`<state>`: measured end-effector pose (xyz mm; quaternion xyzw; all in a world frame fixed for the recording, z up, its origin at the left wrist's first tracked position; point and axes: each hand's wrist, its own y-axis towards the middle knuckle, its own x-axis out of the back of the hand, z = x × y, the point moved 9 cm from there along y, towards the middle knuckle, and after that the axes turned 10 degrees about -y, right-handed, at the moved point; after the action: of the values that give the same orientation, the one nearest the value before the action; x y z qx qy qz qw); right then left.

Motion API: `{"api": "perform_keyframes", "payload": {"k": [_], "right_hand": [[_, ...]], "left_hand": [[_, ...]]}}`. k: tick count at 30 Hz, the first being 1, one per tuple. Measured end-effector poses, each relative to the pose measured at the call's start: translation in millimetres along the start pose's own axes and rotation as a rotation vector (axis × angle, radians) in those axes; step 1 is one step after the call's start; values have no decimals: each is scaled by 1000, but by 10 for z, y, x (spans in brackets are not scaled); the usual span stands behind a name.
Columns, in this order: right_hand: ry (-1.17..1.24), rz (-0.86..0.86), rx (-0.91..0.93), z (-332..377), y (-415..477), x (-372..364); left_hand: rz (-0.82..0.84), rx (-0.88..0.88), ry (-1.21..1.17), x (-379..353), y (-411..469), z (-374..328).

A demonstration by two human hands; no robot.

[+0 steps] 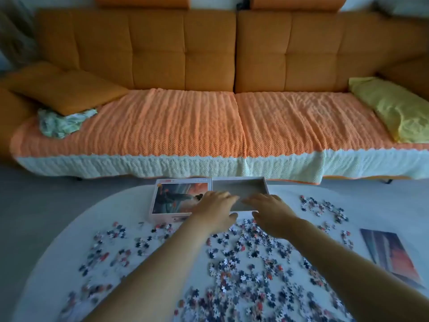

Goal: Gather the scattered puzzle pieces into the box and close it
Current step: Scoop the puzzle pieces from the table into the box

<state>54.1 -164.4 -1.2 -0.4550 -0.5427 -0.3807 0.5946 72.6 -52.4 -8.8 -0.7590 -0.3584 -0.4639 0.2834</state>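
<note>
An empty grey box tray [262,185] lies at the far edge of the white round table [53,231]. Beside it on the left lies the box lid [171,201], printed picture side up. Scattered puzzle pieces [250,259] cover the near and right parts of the table. My left hand [214,210] reaches over the tray's near left corner, fingers stretched over the rim and thumb below it. My right hand [270,210] reaches to the tray's near edge in the same way. Whether either hand grips the rim is unclear.
A printed reference picture [392,254] lies on the table's right side. Behind the table stands an orange sofa [185,54] with a knitted orange throw, an orange cushion [65,89] and crumpled cloth at left, and a yellow pillow [392,110] at right.
</note>
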Motion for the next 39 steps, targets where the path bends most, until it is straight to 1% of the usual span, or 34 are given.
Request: {"api": "perform_keyframes", "payload": {"k": [2, 4, 7, 8, 11, 14, 20, 24, 27, 29, 31, 33, 36, 39], "right_hand": [[-51, -27, 17, -46, -4, -153], [-108, -83, 59, -52, -24, -286], [-111, -164, 58, -102, -112, -376], [-103, -176, 43, -110, -157, -356], [-81, -162, 17, -91, -331, -380], [-69, -148, 13, -25, -567, -422], [-104, -127, 25, 173, -997, -474], [-149, -120, 55, 331, -1230, -497], [-99, -128, 49, 416, -1381, -478], [-90, -186, 18, 436, -1471, -375], [-55, -262, -34, 438, -1573, -242], [-24, -252, -42, 511, -1682, -207], [-9, -114, -35, 626, -1775, -404], [-37, -65, -47, 623, -1776, -573]], "left_hand": [[-17, 3, 0, -129, 19, -7], [-42, -53, -15, -255, 9, -45], [-48, -108, 28, -384, -51, -150], [-81, -111, 22, -381, -70, -171], [-115, -93, 5, -427, -217, -282], [-75, -79, 9, -525, -434, -427], [-70, -27, -13, -617, -858, -622], [-106, -15, -40, -658, -1129, -701], [-174, -51, -57, -653, -1330, -761], [-279, -121, -29, -611, -1459, -819], [-343, -157, -14, -579, -1572, -877], [-329, -168, -23, -624, -1642, -916], [-257, -144, -45, -786, -1678, -922], [-152, -102, 48, -1004, -1628, -916]]}}
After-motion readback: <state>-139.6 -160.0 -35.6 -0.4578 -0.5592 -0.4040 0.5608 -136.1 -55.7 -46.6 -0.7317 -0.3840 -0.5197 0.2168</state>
